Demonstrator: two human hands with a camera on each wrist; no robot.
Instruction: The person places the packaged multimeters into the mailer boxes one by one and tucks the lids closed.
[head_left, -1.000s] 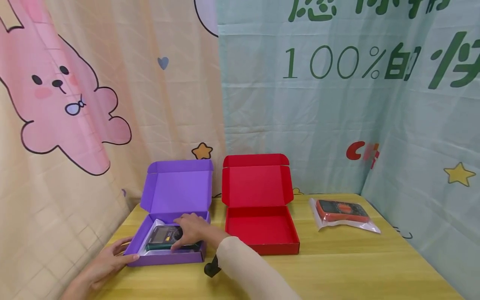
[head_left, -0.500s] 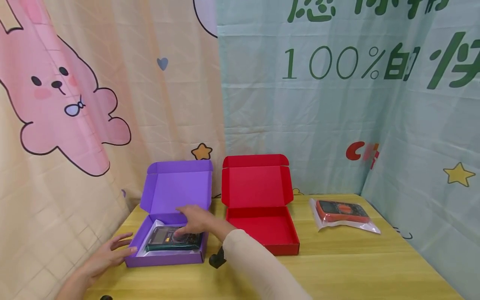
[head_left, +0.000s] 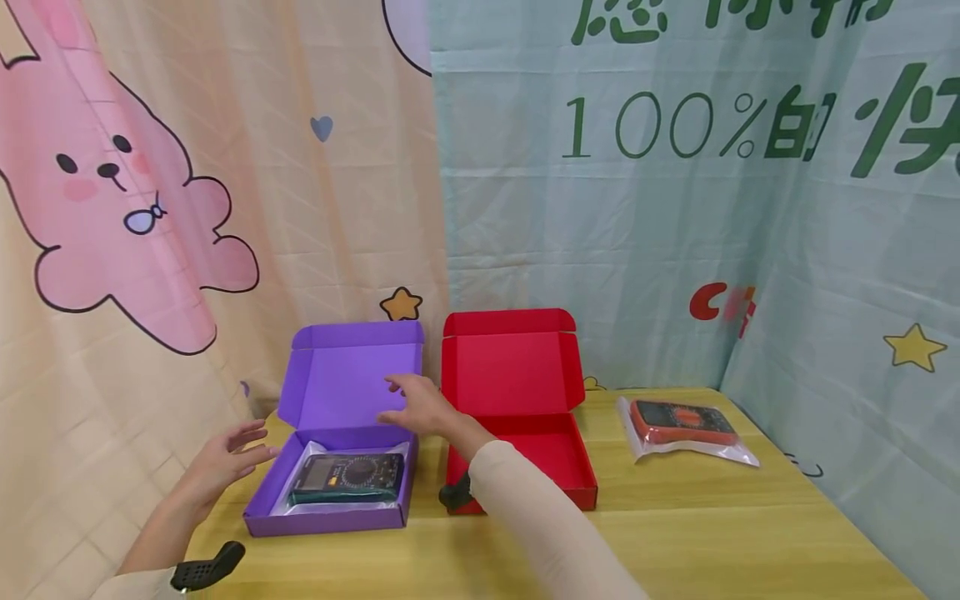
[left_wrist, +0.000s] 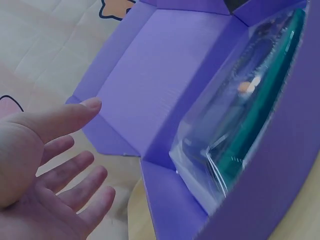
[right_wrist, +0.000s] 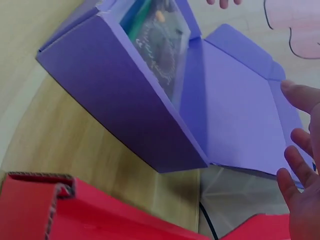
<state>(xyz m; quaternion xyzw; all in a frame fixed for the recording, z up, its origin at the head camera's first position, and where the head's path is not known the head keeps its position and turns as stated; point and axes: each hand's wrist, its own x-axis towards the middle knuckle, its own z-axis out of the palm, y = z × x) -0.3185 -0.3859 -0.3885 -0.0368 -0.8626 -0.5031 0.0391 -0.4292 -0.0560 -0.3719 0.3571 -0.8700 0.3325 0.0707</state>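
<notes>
A green-cased multimeter [head_left: 348, 477] in a clear plastic bag lies inside the purple cardboard box [head_left: 326, 522], whose lid [head_left: 352, 379] stands raised. My left hand [head_left: 225, 462] hovers just left of that box, fingers spread and holding nothing; the left wrist view shows its palm [left_wrist: 30, 170] apart from the cardboard. In front of the raised lid, near its right edge, my right hand [head_left: 423, 406] is in the air with fingers extended. It holds nothing, and in the right wrist view its fingers [right_wrist: 300, 165] show against the lid.
To the right of the purple box, an open red cardboard box [head_left: 525, 458] has its lid up, partly hidden by my right forearm. A red multimeter [head_left: 682, 422] in a clear bag lies farther right on the wooden table [head_left: 697, 525]. Printed curtains [head_left: 562, 233] hang behind.
My right hand has risen off the multimeter and moved up and right to the lid. My left hand has let go of the purple box's left edge and lifted.
</notes>
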